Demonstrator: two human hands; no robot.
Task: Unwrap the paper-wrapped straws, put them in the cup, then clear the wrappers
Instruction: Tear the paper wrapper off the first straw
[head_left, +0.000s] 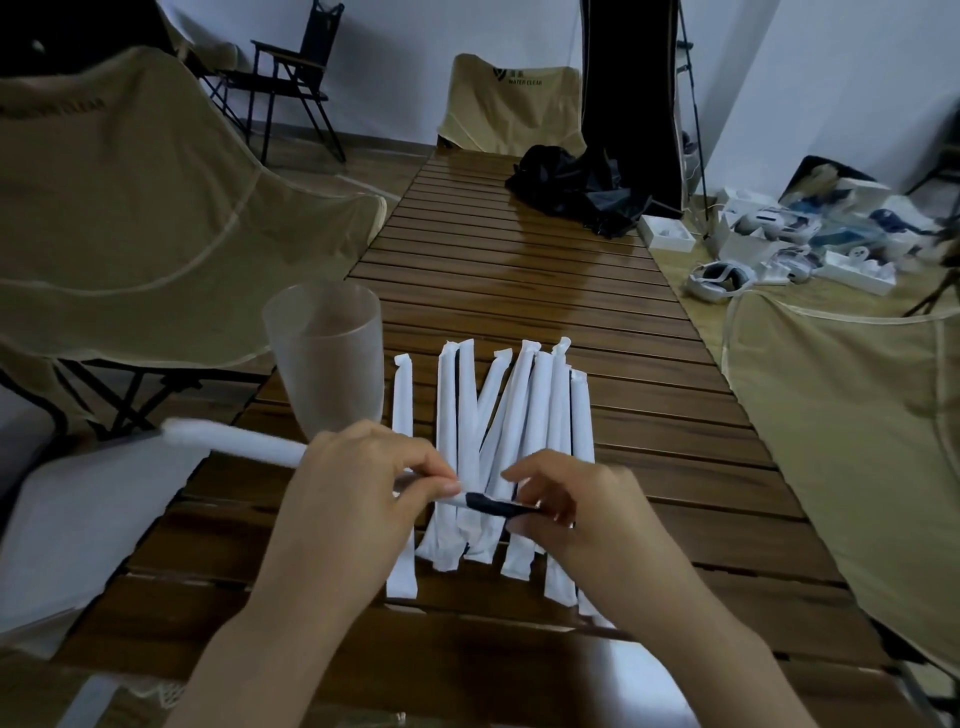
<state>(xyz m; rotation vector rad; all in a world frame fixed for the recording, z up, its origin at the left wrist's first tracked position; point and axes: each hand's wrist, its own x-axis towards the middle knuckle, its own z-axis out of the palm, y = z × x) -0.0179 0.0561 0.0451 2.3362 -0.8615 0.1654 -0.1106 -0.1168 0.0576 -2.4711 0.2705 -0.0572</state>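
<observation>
The person works at a slatted wooden desk (519, 291) with both hands low in the head view. The left hand (358, 483) grips a white paper wrapper (234, 441) whose free length runs up and to the left, past the base of the cup; the thumb and forefinger pinch the wrapper at its open end. The right hand (571, 499) pinches the dark tip of a black straw (498, 505) that projects from that open end. The straw lies roughly level between the two hands, with only a short dark section exposed.

A frosted, translucent cup (324, 353) stands upright on the left part of the desk, just beyond the left hand. No straw shows inside it.

A row of wrapped straws (519, 441) lies on the desk directly beyond and beneath the hands. They lie lengthwise, pointing away from the person, some parallel and some crossing each other. Their near ends are partly hidden by the hands.

A black cloth bundle (571, 187) rests on the far right part of the desk. Tan folding chairs (130, 208) stand around the desk. White boxes and headsets (779, 244) lie on the floor at the right.
</observation>
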